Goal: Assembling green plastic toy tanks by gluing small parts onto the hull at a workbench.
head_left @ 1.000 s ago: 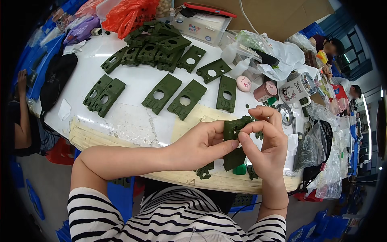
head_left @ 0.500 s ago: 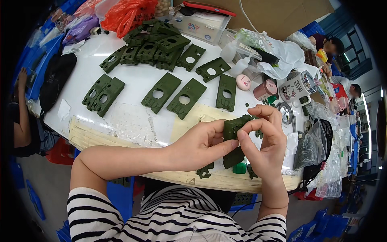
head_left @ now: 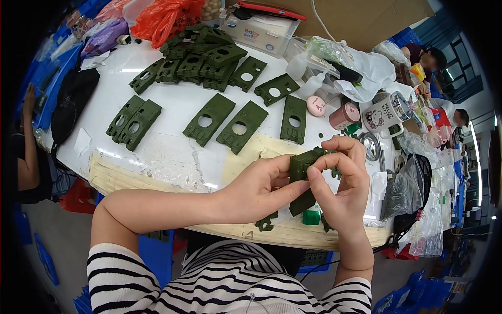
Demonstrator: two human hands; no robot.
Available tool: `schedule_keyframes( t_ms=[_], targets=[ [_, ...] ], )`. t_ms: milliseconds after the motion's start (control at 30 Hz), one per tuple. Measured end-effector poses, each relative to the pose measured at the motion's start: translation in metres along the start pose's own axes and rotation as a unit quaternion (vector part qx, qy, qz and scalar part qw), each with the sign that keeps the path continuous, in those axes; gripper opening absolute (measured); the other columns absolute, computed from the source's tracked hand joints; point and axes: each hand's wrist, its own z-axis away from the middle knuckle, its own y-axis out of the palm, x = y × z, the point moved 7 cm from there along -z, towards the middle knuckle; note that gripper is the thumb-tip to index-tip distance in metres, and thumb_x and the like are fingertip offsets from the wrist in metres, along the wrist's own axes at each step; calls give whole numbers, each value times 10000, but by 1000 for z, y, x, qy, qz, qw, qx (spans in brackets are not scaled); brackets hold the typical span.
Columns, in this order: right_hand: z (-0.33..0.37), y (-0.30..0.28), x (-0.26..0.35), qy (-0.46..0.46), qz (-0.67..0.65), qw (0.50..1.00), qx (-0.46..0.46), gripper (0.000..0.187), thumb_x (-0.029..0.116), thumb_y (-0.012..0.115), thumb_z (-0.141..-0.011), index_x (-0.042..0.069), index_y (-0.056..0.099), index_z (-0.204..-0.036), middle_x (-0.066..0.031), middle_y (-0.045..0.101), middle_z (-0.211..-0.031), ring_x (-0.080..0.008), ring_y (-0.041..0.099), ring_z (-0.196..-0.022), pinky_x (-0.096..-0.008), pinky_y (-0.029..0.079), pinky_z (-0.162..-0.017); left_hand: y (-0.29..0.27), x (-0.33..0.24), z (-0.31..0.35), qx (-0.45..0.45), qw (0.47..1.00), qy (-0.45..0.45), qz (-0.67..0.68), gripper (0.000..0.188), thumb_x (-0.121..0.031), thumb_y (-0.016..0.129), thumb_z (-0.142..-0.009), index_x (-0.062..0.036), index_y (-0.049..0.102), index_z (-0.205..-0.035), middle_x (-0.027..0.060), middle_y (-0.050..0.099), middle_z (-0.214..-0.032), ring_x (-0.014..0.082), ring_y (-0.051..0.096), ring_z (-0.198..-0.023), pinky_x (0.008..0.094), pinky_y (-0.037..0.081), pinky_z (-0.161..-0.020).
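Note:
My left hand [head_left: 264, 191] grips a dark green plastic model tank hull [head_left: 301, 204] between thumb and fingers, above the near edge of the table. Against the hull's upper right side, my right hand [head_left: 344, 183] is closed, thumb and fingertips pinched together. Whatever sits in that pinch is too small or covered to make out. Beneath my hands are a small green bottle or cap [head_left: 311, 217] and some small green plastic parts [head_left: 265, 222]. Ahead lie more hulls with round holes, among them one hull [head_left: 294, 119] just beyond my hands and another hull [head_left: 242, 127] to its left.
A heap of green hulls [head_left: 201, 60] lies at the back. Toward the right stand a white mug [head_left: 379, 116], a pink canister [head_left: 342, 118] and plastic bags [head_left: 402, 196]. A black cap [head_left: 76, 104] rests at the left edge. Other people work at both sides.
Both hands stay almost in place; the held hull has shifted very slightly upward. At the far left, another person's hand and arm have moved a little.

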Motion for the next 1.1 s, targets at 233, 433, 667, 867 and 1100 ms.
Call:
schedule_keyframes(
  t_ms=[233, 433, 667, 867, 1100],
  targets=[
    [0, 1, 0, -5, 4, 1000, -1, 82, 58, 710, -683, 56, 652, -742, -112, 558, -1029, -264, 468, -1003, -370, 379, -877, 1, 0, 0, -22, 998, 44, 25, 270, -82, 510, -979, 26, 487, -1225, 24, 586, -1040, 58, 572, -928, 228, 484, -786],
    [0, 0, 4, -25, 30, 999, -6, 92, 51, 715, -678, 54, 645, -737, -113, 558, -1027, -272, 466, -1005, -377, 376, -877, 1, 0, 1, -18, 999, 33, 24, 287, -68, 497, -980, 29, 467, -1249, 47, 575, -1098, 87, 564, -1001, 253, 473, -856],
    [-1, -1, 8, -37, 47, 998, -8, 113, 49, 726, -669, 57, 635, -735, -112, 555, -1023, -276, 464, -1007, -380, 376, -873, 1, 1, 2, 0, 1000, 20, 13, 318, -52, 476, -985, 39, 435, -1288, 84, 552, -1198, 124, 534, -1103, 288, 442, -950],
    [-1, -1, 8, -46, 52, 998, -5, 127, 51, 732, -664, 58, 622, -728, -112, 551, -1015, -275, 465, -993, -374, 374, -860, 1, 1, 2, 0, 1000, 21, 16, 316, -55, 473, -987, 43, 434, -1285, 87, 555, -1196, 126, 537, -1097, 289, 445, -942],
    [-1, -3, 7, -50, 36, 998, -10, 142, 51, 742, -663, 59, 616, -730, -109, 545, -1010, -267, 465, -977, -367, 373, -844, 3, -4, 2, -9, 999, 27, 17, 280, -77, 504, -980, 27, 475, -1238, 36, 584, -1074, 80, 574, -977, 250, 491, -836]
  ],
)
